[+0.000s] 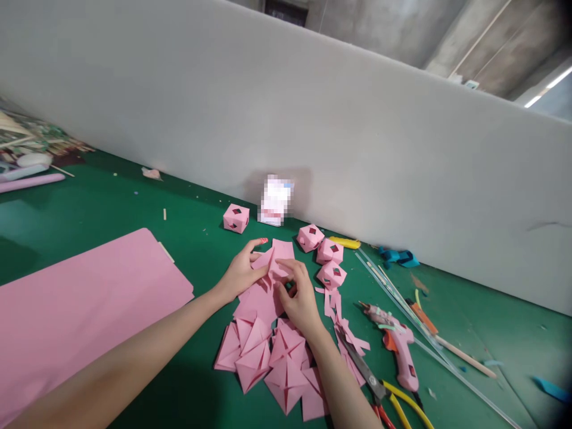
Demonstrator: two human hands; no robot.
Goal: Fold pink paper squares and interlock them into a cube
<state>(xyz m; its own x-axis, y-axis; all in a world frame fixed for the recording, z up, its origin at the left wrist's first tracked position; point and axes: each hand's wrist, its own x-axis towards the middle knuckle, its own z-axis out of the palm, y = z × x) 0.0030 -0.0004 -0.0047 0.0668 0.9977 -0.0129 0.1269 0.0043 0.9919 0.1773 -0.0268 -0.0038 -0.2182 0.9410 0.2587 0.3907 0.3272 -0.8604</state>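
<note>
My left hand and my right hand are both pinched on one folded pink paper piece on the green table top. The left fingers grip its left edge; the right fingers press on its near side. Under and in front of the hands lies a pile of folded pink paper squares. Three finished pink paper cubes stand just right of the hands, and another pink cube stands farther back to the left.
A large pink paper sheet covers the left of the table. Right of the pile lie pink paper scraps, scissors, a pink glue gun, glue sticks and thin rods. A grey partition wall runs behind.
</note>
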